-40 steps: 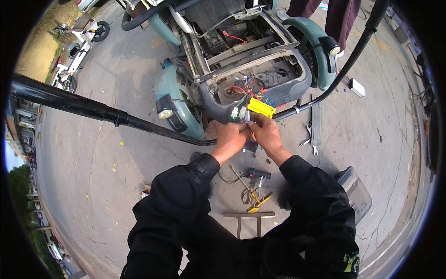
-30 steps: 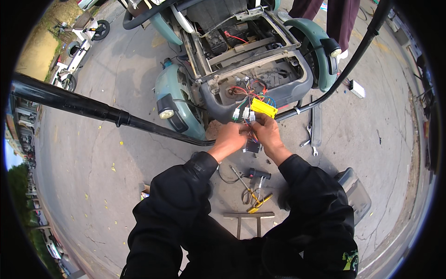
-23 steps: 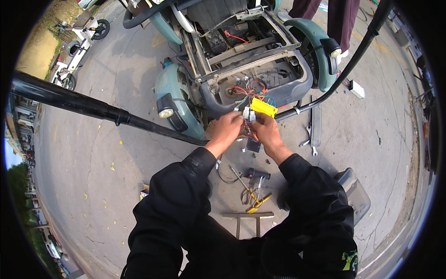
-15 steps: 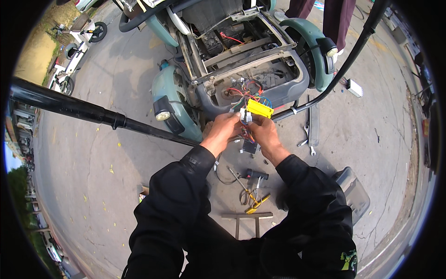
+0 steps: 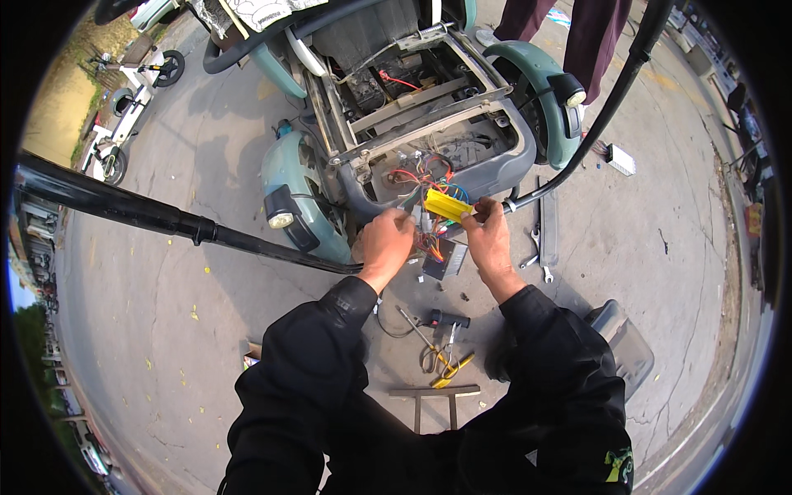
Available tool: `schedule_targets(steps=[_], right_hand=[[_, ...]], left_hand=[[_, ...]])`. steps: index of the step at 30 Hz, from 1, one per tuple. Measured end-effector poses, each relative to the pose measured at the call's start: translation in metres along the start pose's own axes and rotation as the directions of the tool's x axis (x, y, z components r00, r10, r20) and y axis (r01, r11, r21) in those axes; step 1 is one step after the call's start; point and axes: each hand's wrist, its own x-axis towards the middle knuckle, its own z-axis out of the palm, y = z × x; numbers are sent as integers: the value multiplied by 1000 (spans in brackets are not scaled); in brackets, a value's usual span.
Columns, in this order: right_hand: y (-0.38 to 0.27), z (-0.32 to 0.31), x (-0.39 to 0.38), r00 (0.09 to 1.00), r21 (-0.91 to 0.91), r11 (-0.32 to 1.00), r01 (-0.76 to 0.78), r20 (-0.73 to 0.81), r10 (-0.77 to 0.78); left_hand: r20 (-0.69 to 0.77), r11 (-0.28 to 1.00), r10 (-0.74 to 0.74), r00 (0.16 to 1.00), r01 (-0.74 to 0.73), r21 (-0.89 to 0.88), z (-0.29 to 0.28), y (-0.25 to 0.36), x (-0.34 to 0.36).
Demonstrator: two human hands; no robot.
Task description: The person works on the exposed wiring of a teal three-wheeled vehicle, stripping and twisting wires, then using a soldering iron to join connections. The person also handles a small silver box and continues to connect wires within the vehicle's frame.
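My right hand (image 5: 492,243) pinches the right end of a yellow rectangular part (image 5: 446,205) above the vehicle's front edge. To its left, my left hand (image 5: 388,244) is closed, its fingertips at the edge of the wire bundle; what they hold is hidden. Red, blue and other coloured wires (image 5: 425,172) with pale connectors spread between the hands and up into the grey plastic tray (image 5: 520,158) of the vehicle. Below the hands, a dark box (image 5: 445,258) on the ground has wires running to it.
Green fenders with lamps (image 5: 295,198) flank the open vehicle frame. A black bar (image 5: 124,198) crosses on the left. Wrenches (image 5: 547,268), scissors (image 5: 429,358), a yellow-handled tool (image 5: 452,371) and a clear bin (image 5: 624,346) lie around. A person in dark trousers (image 5: 596,41) stands behind.
My hands have moved apart. The right has shifted from the white connectors to the end of the yellow part, which now tilts differently. The dark box shows more.
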Motion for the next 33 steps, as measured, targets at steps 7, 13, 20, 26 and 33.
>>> schedule_targets(steps=[7, 13, 20, 26, 33], right_hand=[[14, 5, 3, 914, 298, 872, -388, 247, 322], [-10, 13, -28, 934, 450, 819, -356, 200, 296], [-45, 22, -70, 983, 248, 969, 15, 175, -61], [-57, 26, -76, 966, 129, 976, 176, 167, -196], [-34, 13, -73, 962, 116, 989, 89, 247, -115]], left_hand=[[-12, 961, 278, 961, -278, 2, 1, 38, -25], [25, 928, 352, 936, -352, 122, 12, 59, -32], [120, 976, 62, 991, -35, -217, -2, 44, -25], [389, 587, 10, 921, 310, -748, -10, 24, -14], [408, 586, -33, 913, 348, -731, -6, 30, -26]])
